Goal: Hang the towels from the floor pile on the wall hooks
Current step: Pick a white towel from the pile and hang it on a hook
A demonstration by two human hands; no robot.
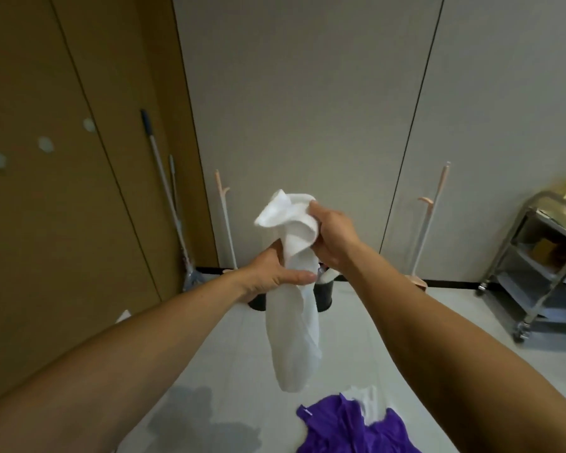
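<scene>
White towel hangs between both hands. Left hand grips its middle; right hand pinches the bunched top. Purple towel lies on the floor.

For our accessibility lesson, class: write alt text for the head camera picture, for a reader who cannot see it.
Two bare hands hold up a white towel: the right hand grips its bunched top, the left hand its middle. A purple towel lies on the floor below; a mop leans on the left wall.
</scene>
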